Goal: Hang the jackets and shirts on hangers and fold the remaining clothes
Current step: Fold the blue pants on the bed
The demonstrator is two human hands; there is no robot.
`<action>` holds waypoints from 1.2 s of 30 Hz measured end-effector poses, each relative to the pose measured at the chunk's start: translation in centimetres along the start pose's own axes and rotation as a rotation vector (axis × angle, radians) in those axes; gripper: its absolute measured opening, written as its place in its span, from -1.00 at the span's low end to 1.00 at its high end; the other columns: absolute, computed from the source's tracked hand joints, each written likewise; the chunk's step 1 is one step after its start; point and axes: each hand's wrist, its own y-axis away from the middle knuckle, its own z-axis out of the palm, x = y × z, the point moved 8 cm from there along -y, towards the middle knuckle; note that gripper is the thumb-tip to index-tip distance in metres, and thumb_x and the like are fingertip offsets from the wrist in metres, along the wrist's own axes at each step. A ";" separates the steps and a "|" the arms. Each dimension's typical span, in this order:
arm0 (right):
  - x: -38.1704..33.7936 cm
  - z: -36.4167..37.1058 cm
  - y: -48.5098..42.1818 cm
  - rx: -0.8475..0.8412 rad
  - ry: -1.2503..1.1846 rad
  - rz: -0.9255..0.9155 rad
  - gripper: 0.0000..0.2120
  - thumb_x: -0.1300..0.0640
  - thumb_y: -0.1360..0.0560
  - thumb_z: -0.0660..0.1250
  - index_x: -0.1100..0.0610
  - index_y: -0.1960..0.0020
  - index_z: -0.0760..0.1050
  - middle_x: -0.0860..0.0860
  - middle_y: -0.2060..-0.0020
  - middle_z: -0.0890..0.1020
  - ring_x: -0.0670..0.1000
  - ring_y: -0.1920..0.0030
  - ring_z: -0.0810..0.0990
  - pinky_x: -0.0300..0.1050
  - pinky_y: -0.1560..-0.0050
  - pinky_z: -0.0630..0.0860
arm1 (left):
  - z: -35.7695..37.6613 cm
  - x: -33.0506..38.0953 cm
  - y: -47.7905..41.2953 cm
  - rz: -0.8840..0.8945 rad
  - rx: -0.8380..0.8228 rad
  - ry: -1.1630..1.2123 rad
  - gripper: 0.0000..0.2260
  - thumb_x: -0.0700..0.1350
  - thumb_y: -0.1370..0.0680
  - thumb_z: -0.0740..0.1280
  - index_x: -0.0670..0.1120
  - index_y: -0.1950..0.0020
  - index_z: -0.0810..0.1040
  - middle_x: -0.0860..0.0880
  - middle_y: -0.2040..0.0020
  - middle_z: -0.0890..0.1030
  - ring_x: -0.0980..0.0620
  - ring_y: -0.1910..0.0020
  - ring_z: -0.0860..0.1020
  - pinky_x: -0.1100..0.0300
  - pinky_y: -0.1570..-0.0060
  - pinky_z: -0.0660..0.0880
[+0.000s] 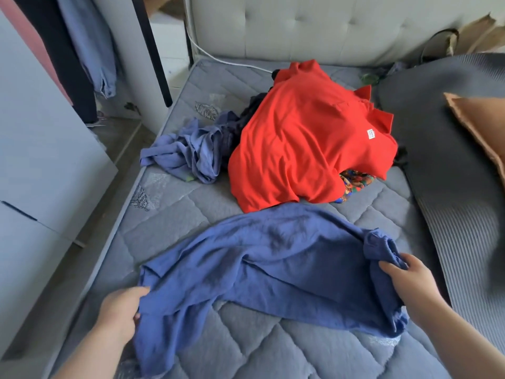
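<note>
Fingers of left hand and right hand grip the ends of the blue garment;
it lies across the near mattress; red shirt heaped just beyond; grey mat along the right edge.

Grey mattress is lying beneath the left hand; tufted headboard is standing beyond it, white cabinet leftward.

The blue garment spread nearest is matt, crinkled woven cloth. The red polo shirt on the pile is a smoother knit, also matt. The grey mattress is quilted fabric stitched in diamonds. The pale headboard is button-tufted upholstery with a faint sheen. The dark mat looks finely ribbed.
</note>
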 end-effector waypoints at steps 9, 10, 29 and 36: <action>-0.8 0.8 1.8 -0.034 -0.019 0.003 -0.92 0.16 -0.44 0.40 0.02 0.11 0.53 0.07 0.20 0.66 0.13 0.14 0.63 0.06 0.06 0.56 | -1.5 -1.4 5.8 -0.224 -0.198 0.041 -0.78 -0.30 -0.42 0.19 -0.10 0.37 0.24 -0.01 0.62 0.19 0.07 0.73 0.16 0.43 0.60 0.15; -0.8 0.7 2.0 -0.041 -0.020 0.004 -0.93 0.16 -0.45 0.40 0.02 0.10 0.53 0.08 0.20 0.66 0.13 0.14 0.63 0.08 0.05 0.57 | -2.1 -1.7 5.6 -0.181 -0.148 -0.090 -0.78 -0.32 -0.43 0.21 -0.16 0.39 0.28 -0.02 0.61 0.22 0.07 0.70 0.19 0.38 0.56 0.16; -2.5 -1.8 1.6 -0.044 -0.242 0.104 -0.79 -0.02 -0.56 0.30 0.12 0.05 0.57 0.15 0.12 0.68 0.19 0.08 0.67 0.13 0.02 0.61 | 0.4 -3.0 0.4 -0.034 0.154 -0.694 -0.28 -0.03 -0.38 0.53 -0.41 -0.34 0.34 -0.42 -0.29 0.41 -0.31 -0.28 0.44 -0.07 -0.18 0.35; -3.9 -7.9 -0.4 0.114 -0.355 0.060 -0.82 0.10 -0.61 0.25 0.17 0.09 0.53 0.16 0.21 0.61 0.14 0.23 0.59 -0.03 0.23 0.55 | 0.5 5.5 0.2 0.358 -0.093 -0.215 -0.91 -0.35 -0.51 0.29 -0.26 0.04 0.58 -0.19 0.33 0.57 -0.02 0.43 0.52 0.20 0.39 0.41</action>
